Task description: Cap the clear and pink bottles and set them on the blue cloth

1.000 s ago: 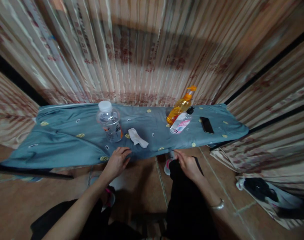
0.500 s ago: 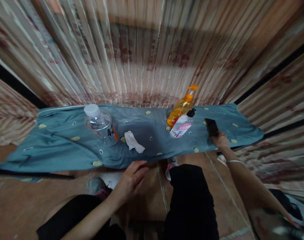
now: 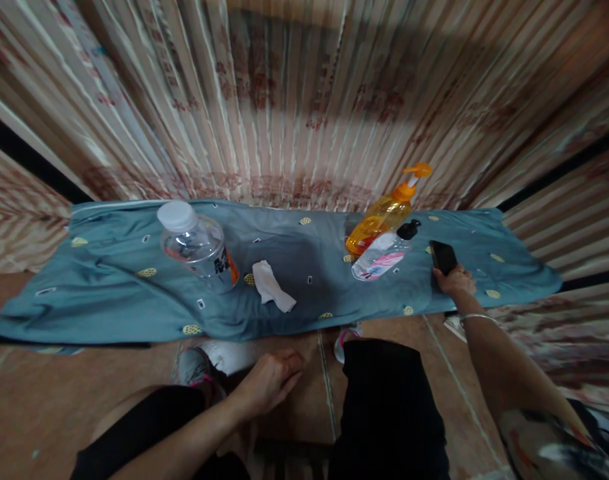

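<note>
My right hand [image 3: 454, 281] reaches over the blue-grey patterned cloth [image 3: 109, 293] and closes on a black phone [image 3: 443, 256] lying on it at the right. My left hand [image 3: 270, 380] hangs below the cloth's front edge over my knees, fingers loosely curled with nothing visible in them. Left of the phone stand an orange pump bottle [image 3: 384, 215] and a smaller clear bottle with a pink label and black cap [image 3: 381, 260]. A crumpled white tissue [image 3: 271, 287] lies mid-cloth. A large clear water bottle with a white cap [image 3: 194, 243] stands left of it.
Striped beige and red curtains [image 3: 304, 100] close in behind and on both sides of the narrow covered surface. Brown tiled floor [image 3: 44, 400] lies below. My black-trousered legs [image 3: 384, 407] and shoes [image 3: 199, 367] sit under the front edge. Dark items lie at the lower right corner.
My right hand left my knee, reached right to the phone and now grips it. My left hand let go of the cloth's front edge and dropped toward my lap.
</note>
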A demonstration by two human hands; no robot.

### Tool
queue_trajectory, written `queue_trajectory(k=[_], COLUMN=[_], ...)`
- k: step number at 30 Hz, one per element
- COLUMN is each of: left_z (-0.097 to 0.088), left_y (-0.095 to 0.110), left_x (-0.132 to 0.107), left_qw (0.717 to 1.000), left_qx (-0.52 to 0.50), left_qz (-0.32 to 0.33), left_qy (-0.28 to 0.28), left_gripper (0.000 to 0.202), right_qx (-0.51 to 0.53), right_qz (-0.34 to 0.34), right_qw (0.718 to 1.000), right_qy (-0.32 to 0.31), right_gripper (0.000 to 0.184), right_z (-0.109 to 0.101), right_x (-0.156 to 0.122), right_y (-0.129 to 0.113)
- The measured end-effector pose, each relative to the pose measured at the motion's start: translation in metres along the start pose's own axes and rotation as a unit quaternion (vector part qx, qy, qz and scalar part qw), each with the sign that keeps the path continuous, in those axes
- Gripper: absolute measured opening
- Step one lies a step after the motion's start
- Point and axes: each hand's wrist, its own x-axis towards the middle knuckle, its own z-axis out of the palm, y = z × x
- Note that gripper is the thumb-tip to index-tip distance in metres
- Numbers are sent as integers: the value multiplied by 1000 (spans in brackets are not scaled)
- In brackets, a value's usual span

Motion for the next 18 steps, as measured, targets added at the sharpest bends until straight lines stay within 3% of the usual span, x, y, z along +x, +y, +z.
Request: queue_trajectory(k=[4,7,12,15,16,18], left_z=[-1,-1,4,9,11,13], left_y=[2,1,-3,-3,-2,2], left_x=[7,11,16,17,18,19], left_qw=[1000,1000,1000,999,999,997], left_qx=[6,4,-12,-30,-37,-58], left_qz=[-4,-2,-16,-31,-35,-41], left_qy=[-4,-9,-8,-11,-13,-16], left_gripper=[17,16,15,15,15,19], right_qx=[-40,-5,155,390,432,495], right_qz=[-1,-24,-24,-12,-16,-26], right_qw=[999,999,986,910,883,840], right_qy=[-17,-20,-47,-139,-185,-221], right_gripper=[82,83,64,55,52,47], right_z=[-11,-16,-20,-26,-29,-36], right_x=[-7,-26,-95,-154,-174,-214], right_y=[7,28,90,123,132,142])
